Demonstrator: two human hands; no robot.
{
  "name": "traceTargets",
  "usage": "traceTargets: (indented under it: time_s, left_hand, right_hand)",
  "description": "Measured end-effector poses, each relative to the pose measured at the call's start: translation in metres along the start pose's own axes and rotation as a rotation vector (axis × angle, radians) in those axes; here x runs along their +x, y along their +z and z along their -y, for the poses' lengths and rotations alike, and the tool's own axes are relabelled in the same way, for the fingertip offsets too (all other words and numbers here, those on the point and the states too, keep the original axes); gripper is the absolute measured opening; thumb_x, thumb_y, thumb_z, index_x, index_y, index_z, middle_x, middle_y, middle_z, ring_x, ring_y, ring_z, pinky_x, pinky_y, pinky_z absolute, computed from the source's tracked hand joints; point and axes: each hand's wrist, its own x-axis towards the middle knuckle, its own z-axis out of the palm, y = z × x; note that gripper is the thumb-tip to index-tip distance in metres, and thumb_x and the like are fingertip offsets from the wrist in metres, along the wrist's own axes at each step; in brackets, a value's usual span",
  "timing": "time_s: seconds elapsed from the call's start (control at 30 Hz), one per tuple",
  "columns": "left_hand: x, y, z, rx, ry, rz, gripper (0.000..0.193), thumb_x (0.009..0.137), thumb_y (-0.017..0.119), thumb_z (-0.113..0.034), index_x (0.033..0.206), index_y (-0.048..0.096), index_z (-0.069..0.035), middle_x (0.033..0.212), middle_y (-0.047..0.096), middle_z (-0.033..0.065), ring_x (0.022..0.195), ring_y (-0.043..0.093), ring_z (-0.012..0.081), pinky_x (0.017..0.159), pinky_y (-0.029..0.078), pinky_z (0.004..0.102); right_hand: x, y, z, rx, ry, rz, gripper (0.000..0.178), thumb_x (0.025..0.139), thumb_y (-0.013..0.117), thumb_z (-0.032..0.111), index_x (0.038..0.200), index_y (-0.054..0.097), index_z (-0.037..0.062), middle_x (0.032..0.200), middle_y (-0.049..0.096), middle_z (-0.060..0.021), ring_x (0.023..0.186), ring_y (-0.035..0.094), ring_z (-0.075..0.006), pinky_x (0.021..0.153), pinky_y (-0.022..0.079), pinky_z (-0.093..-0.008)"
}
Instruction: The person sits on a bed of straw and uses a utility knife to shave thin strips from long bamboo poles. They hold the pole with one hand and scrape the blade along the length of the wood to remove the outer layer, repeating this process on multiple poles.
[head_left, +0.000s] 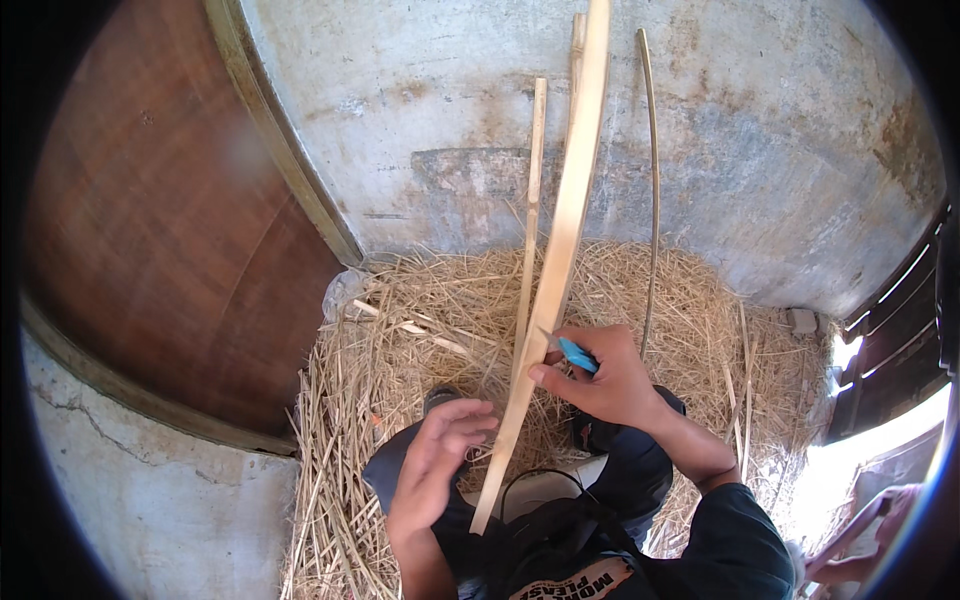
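Observation:
A long pale strip, which looks like split bamboo (565,235), slants from my lap up past the top edge of the view. My right hand (610,375) is closed round a light-blue utility knife (577,355), its short blade against the strip's right edge. The right thumb rests on or very near the strip's face. To the left of the strip's lower end, my left hand (440,460) is raised with loosely bent fingers, apart from the strip and holding nothing. The strip's low end lies over my dark clothing.
Dry straw-like shavings (430,290) cover the floor. Thinner sticks (531,210) and a curved dark stick (654,150) lean against the stained wall (760,170). A brown panel (170,220) stands at left; dark slats (895,330) are at right. Part of another person (870,545) shows lower right.

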Motion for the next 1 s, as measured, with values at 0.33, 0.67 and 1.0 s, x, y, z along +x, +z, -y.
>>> traceTargets:
  time_s: [0.33,0.67,1.0]
  left_hand:
    - [0.032,0.028,-0.003,-0.209,-0.113,0.308,0.045,0.111,0.06,-0.022,0.148,0.052,0.002,0.122,0.07,0.0163,0.111,0.072,0.0256,0.088,0.058,0.0349]
    - [0.016,0.043,0.009,-0.124,-0.176,0.235,0.033,0.116,0.051,-0.03,0.126,0.061,0.0,0.083,0.053,-0.0019,0.07,0.047,0.0058,0.061,0.039,0.0242]
    - [0.003,0.064,-0.013,0.331,-0.008,-0.081,0.021,0.111,0.058,-0.019,0.117,0.064,0.0,0.075,0.058,0.0037,0.069,0.052,0.0095,0.066,0.045,0.0299]
  right_hand:
    - [0.0,0.007,-0.006,0.278,0.087,0.085,0.016,0.097,0.08,0.011,0.109,0.079,0.0005,0.084,0.074,0.001,0.068,0.053,-0.0005,0.059,0.042,-0.023]
    - [-0.001,-0.008,-0.007,0.198,-0.061,0.021,0.031,0.098,0.077,0.014,0.126,0.074,0.0009,0.089,0.073,-0.0039,0.07,0.058,-0.0055,0.062,0.045,-0.0249]
    - [-0.03,-0.004,-0.003,-0.269,-0.376,-0.021,0.036,0.089,0.084,0.029,0.113,0.071,0.0065,0.086,0.069,-0.0061,0.067,0.07,-0.0261,0.055,0.053,-0.0365]
